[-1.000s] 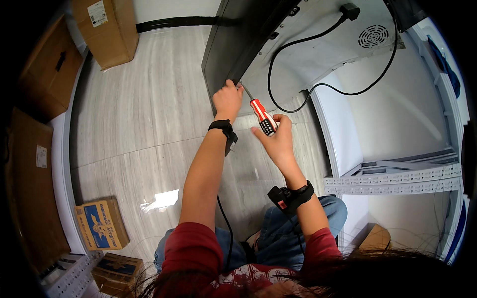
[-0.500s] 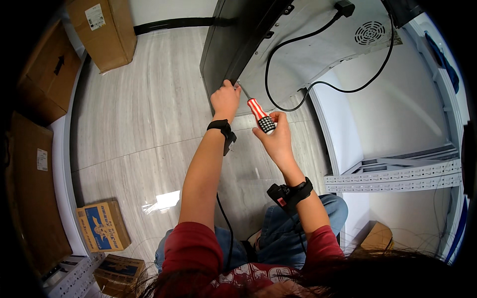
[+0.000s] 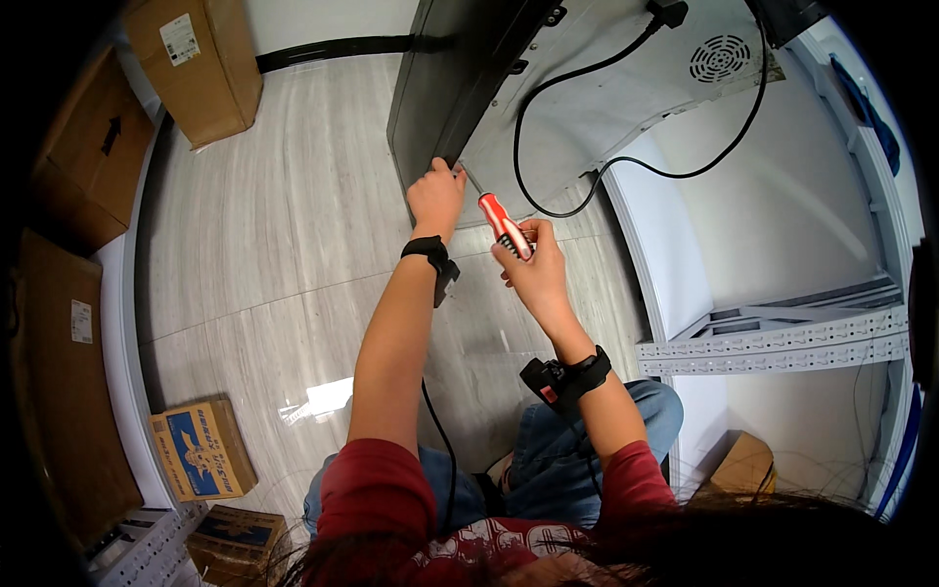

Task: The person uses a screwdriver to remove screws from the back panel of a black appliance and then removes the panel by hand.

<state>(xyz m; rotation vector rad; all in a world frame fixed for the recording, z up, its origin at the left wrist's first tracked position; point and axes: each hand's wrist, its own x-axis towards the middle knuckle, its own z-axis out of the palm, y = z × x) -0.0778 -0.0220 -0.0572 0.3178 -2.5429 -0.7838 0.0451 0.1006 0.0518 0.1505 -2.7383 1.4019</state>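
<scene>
On your left, a small carton [image 3: 203, 450] bears blue printing; a tall carton [image 3: 201, 78] carries a white label too small to read. Your left hand [image 3: 437, 199] meets the lower edge of the black-and-grey cabinet [image 3: 606, 117]; I cannot tell whether its fingertips pinch anything. The screwdriver [image 3: 505, 221] slants between your hands, shaft pointing up-left to that edge. Your right hand [image 3: 540, 272] clasps its red-and-white handle. Rightward, a black cable [image 3: 517, 147] loops near it, then stands a white rack [image 3: 773, 354].
</scene>
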